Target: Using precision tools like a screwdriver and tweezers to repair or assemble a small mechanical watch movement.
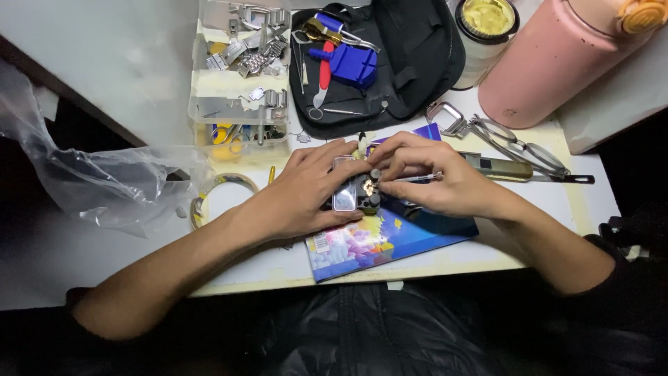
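Both hands (376, 184) closed around small watch holder (356, 193)

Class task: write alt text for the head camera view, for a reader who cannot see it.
Two bare hands work over a small watch holder on a colourful booklet: the left hand steadies it, the right hand holds a thin tool. Behind lie a clear parts box, a black tool pouch, spectacles and a pink flask.
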